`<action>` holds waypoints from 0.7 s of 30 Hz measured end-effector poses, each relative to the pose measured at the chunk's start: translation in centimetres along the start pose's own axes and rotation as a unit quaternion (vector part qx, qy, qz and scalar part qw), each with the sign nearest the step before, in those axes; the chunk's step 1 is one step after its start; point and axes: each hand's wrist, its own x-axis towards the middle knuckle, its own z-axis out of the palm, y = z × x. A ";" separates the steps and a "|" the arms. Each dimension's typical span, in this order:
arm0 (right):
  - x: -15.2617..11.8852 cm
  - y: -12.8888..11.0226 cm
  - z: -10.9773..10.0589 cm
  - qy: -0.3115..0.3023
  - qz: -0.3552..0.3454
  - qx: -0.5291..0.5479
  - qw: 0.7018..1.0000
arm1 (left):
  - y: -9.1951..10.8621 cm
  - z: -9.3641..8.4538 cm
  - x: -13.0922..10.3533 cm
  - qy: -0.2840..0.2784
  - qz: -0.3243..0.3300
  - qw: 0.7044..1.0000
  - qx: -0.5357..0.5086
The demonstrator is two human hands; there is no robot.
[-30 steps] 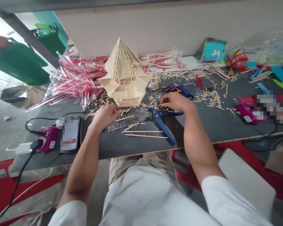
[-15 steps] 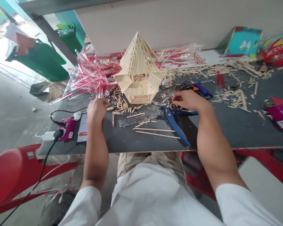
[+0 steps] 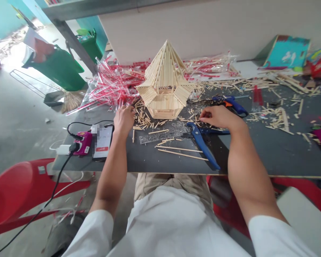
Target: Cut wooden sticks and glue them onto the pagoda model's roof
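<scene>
A pointed-roof house model built of thin wooden sticks [image 3: 164,96] stands upright in the middle of the dark table. My left hand [image 3: 123,119] is to its left, at the edge of scattered short stick pieces [image 3: 143,119]; its fingers curl down and what they hold, if anything, is hidden. To the model's right, my right hand [image 3: 216,116] hovers or rests low over more stick bits, thumb and fingers drawn together, contents too small to make out. Blue-handled cutters [image 3: 203,148] lie just below that hand, beside a clear ruler [image 3: 163,135] and two long sticks [image 3: 183,154].
A blue glue gun [image 3: 234,105] lies behind my right hand. Plastic-wrapped bundles [image 3: 109,84] are heaped at the back left. A phone [image 3: 102,142] and a purple power adapter [image 3: 83,142] with cables sit at the front left. A red chair [image 3: 21,185] stands below.
The view has shifted, so the table appears further right. My left hand has come slightly closer to the model, uncovering more of the phone. My right hand stays over the stick bits.
</scene>
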 end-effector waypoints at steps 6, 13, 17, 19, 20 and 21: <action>0.0 -0.1 0.1 0.002 0.003 -0.005 1.000 | 1.3 1.9 1.0 0.001 -0.044 0.999 0.018; 0.0 -0.2 0.0 0.001 0.001 -0.017 1.000 | 1.9 1.8 0.9 -0.011 -0.066 0.997 0.043; -0.1 -0.2 -0.1 0.003 -0.001 -0.016 1.000 | 2.2 1.5 0.6 -0.001 -0.050 0.996 0.067; -0.1 -0.2 -0.1 0.003 -0.001 -0.014 1.000 | 2.3 1.5 0.6 -0.008 -0.050 0.996 0.077; -0.1 -0.2 -0.1 0.002 0.000 -0.013 1.000 | 2.3 1.6 0.6 -0.013 -0.053 0.995 0.078; -0.2 -0.2 -0.1 0.000 0.001 -0.011 1.000 | 2.3 1.7 0.7 -0.019 -0.055 0.995 0.075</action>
